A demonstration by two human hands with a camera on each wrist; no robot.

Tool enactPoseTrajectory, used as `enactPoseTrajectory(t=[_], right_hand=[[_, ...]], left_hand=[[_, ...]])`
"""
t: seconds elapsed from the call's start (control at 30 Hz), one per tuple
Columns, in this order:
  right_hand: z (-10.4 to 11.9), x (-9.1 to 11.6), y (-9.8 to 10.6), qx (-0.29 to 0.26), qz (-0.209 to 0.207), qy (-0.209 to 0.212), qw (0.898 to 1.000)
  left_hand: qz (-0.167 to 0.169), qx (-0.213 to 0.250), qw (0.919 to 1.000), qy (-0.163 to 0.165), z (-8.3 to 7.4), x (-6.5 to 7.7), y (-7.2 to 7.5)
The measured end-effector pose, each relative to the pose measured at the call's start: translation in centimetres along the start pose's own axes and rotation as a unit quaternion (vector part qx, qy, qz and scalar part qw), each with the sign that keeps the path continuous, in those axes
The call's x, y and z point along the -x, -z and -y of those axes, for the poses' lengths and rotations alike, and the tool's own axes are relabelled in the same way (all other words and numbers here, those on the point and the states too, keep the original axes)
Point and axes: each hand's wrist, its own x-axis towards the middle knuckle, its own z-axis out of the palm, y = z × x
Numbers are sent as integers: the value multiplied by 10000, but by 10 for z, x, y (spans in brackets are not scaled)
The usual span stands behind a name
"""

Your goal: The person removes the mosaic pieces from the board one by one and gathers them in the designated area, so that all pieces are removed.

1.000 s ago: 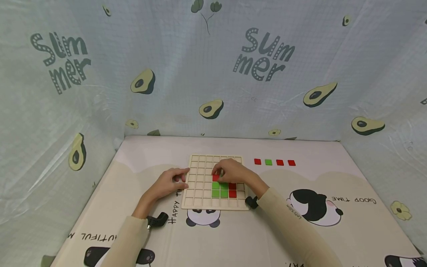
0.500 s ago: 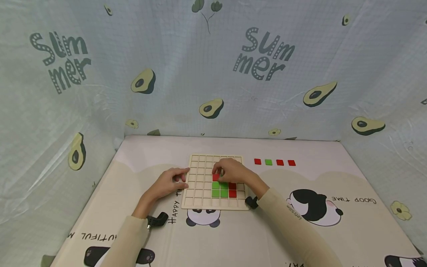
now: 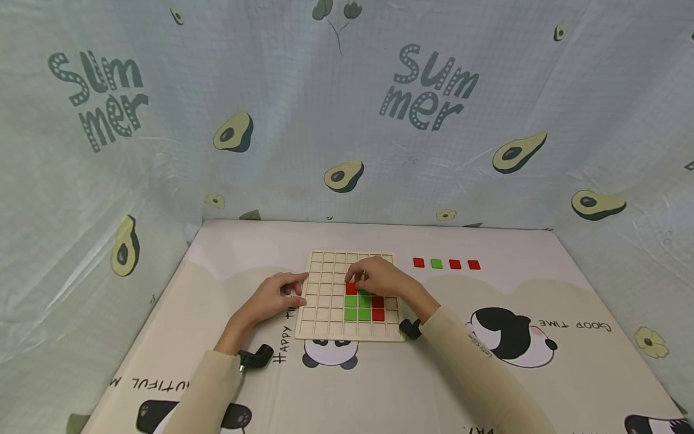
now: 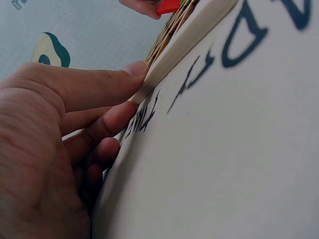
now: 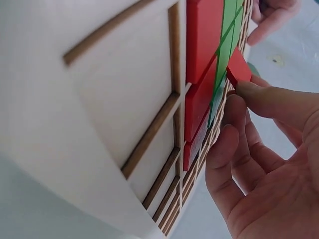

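Observation:
A wooden grid board (image 3: pixel 325 328) lies on the table, with several red and green square tiles in its cells. My left hand (image 3: pixel 273 298) touches the board's left edge, thumb and index finger spread apart; in the left wrist view, the thumb (image 4: pixel 112 84) meets the side of the edge. Over the board, my right hand (image 3: pixel 379 277) pinches a red tile (image 3: pixel 351 289) by its edge. That red tile (image 5: pixel 239 67) is tilted in the right wrist view, above the green tiles (image 5: pixel 228 35) and beside the thumb. The right hand hides some cells behind it.
To the right of the board, a row of loose tiles holds a red tile (image 3: pixel 418 263), a green tile (image 3: pixel 436 264) and two more red ones. The printed tablecloth (image 3: pixel 336 398) covers the table, and a curtain (image 3: pixel 282 90) with avocado prints stands behind.
The red tile in my right hand has tipped slightly, and the right fingers have shifted a little; a bit more green shows below them. My left hand and the board stay in place.

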Motion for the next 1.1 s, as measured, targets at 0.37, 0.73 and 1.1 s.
enactPoseTrajectory(t=[0.37,0.73,1.1], right_hand=[[-3,5,8,-505,-83,112,9986],[-14,31,32,-796,-482,-224,9954],[-49,73,51,-954,-863,-654,9895]], left_hand=[[-28,34,10000,46,0,0,0],[2,39,10000,70,-2,-1,-1],[7,45,9999,104,-2,-1,-1]])
